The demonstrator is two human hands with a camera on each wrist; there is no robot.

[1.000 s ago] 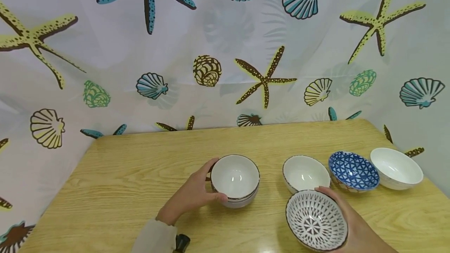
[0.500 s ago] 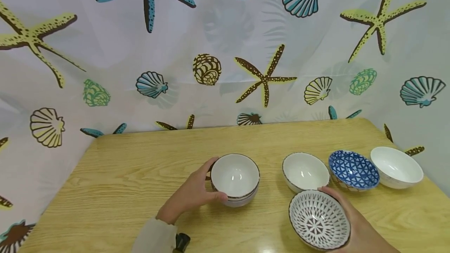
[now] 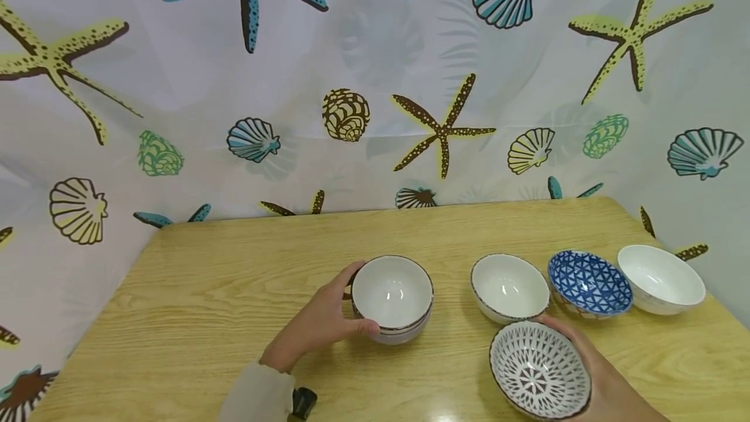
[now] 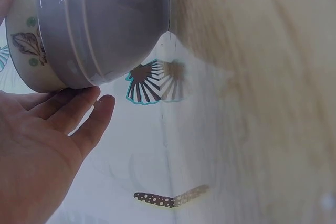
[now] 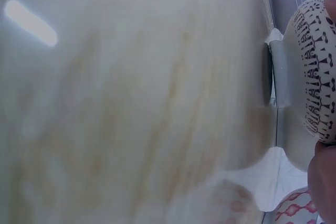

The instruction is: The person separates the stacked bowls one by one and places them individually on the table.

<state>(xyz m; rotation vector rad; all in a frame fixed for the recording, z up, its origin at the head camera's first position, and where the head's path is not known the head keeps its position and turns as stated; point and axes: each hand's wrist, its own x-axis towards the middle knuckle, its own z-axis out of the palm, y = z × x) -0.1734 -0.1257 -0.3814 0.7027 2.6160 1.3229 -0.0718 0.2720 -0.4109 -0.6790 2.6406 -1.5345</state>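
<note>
My left hand [image 3: 319,327] grips the rim of a white-lined bowl [image 3: 391,292] with a dark edge, thumb in front and fingers at the far side. In the left wrist view this bowl shows a cream, leaf-patterned outside [image 4: 23,40] and sits nested in a smooth lavender-grey bowl [image 4: 115,24]. To the right, my right hand [image 3: 603,370] holds a bowl with a grey-brown dash pattern [image 3: 539,370] by its side, thumb and fingers spread round it. That bowl tilts toward me, close over the table; its dark-printed outside [image 5: 317,72] shows in the right wrist view.
Just behind the dash-patterned bowl stands a plain white bowl [image 3: 510,285] with a dark rim. Further right are a blue-and-white bowl [image 3: 588,282] and a larger white bowl [image 3: 662,279]. A cloth with shells and starfish [image 3: 293,83] hangs behind the wooden table [image 3: 205,298].
My right hand has shifted slightly to the right and toward me with the dash-patterned bowl. The left hand keeps its hold on the stacked bowl without moving.
</note>
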